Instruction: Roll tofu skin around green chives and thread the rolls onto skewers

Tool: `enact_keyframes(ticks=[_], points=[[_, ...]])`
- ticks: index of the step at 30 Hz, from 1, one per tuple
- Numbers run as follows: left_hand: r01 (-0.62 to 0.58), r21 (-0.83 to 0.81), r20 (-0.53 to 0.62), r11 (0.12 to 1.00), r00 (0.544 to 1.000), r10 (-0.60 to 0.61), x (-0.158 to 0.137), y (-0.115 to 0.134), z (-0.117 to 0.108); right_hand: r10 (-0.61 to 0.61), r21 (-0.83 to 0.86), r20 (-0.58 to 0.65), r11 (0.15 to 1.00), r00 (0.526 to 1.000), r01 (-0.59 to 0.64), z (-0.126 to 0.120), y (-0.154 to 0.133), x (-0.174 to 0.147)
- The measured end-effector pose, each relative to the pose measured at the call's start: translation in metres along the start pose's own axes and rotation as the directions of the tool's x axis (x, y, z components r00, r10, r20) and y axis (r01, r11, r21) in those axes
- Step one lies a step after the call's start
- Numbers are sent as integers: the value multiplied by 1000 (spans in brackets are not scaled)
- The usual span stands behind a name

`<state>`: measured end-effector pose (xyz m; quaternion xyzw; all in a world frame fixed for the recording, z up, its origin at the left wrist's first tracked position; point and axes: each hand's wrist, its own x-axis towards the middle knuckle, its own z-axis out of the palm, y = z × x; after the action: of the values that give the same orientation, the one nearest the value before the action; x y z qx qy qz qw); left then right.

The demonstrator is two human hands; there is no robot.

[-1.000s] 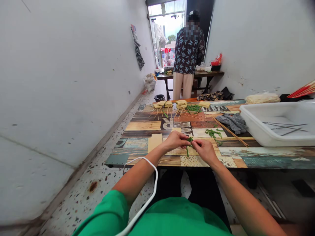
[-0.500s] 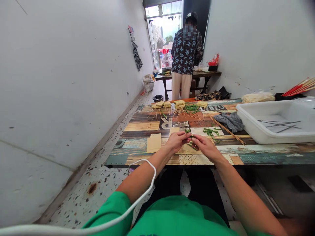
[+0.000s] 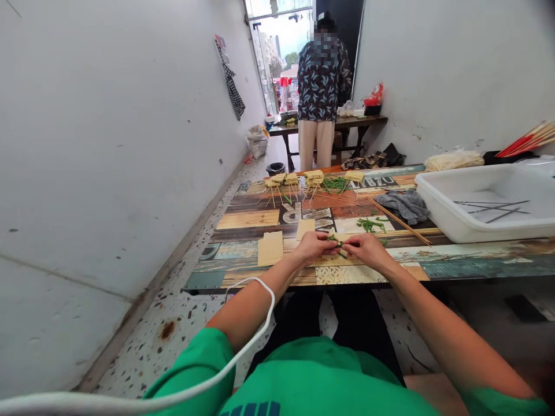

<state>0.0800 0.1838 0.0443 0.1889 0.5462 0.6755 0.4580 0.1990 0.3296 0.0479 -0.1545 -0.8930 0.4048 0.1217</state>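
Near the front of the table, my left hand (image 3: 319, 245) pinches green vegetable strips (image 3: 339, 243). My right hand (image 3: 366, 248) closes its fingertips on the other end of the same greens, close to the left hand. Beneath the hands, a pale yellow sheet is mostly covered by them. Left of them lie flat bean curd sheets (image 3: 270, 249), with another sheet (image 3: 306, 229) just behind my left hand. A small pile of cut greens (image 3: 369, 224) rests beyond my right hand. Farther back, several skewered yellow rolls (image 3: 314, 177) lie around a heap of greens (image 3: 335, 185).
Bare wooden skewers (image 3: 401, 222) lie beside a grey cloth (image 3: 403, 205). At the right stands a white tub (image 3: 459, 226) with several thin dark rods inside. A white cable (image 3: 260, 329) crosses my left arm. One person (image 3: 318, 86) stands at a back table (image 3: 364, 122).
My hands have drawn slightly apart, and more of the green strips shows between the fingertips. The view has shifted a little.
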Motion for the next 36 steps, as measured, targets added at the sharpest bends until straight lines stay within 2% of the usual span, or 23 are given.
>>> enact_keyframes(ticks=[3,6,8,13,16,19,22,24,26,28,32,36], points=[[9,20,50,1000,999,-11,1,-1,1,7,199,39,980,999,-14,2,6,-3],[-4,28,89,1000,996,1,3,-2,2,-2,425,139,903,990,-58,3,5,-8],[-19,27,101,999,995,17,5,-3,3,10,495,119,866,993,-69,6,2,-10],[-36,47,157,998,987,29,6,-2,-1,77,523,-41,851,996,-45,17,0,-10],[-42,113,188,993,982,20,6,-1,-4,114,505,-70,861,991,-63,20,1,-10],[-85,249,159,965,986,46,9,0,-6,130,468,-83,880,988,-76,22,4,-12],[-171,499,101,850,985,139,13,0,-9,129,394,-94,916,987,-82,23,8,-14],[-259,674,100,692,960,262,15,-1,-11,82,276,-150,960,985,-38,25,11,-15],[-346,769,173,537,922,346,16,-1,-14,-2,132,-207,991,978,30,28,13,-16],[-415,797,259,439,891,372,16,-3,-19,-67,32,-229,997,971,77,33,15,-16],[-527,786,393,324,829,397,16,-4,-27,-175,-141,-239,979,955,145,41,16,-19],[-635,754,567,169,758,322,11,-1,-30,-284,-377,-245,909,927,179,42,16,-23]])
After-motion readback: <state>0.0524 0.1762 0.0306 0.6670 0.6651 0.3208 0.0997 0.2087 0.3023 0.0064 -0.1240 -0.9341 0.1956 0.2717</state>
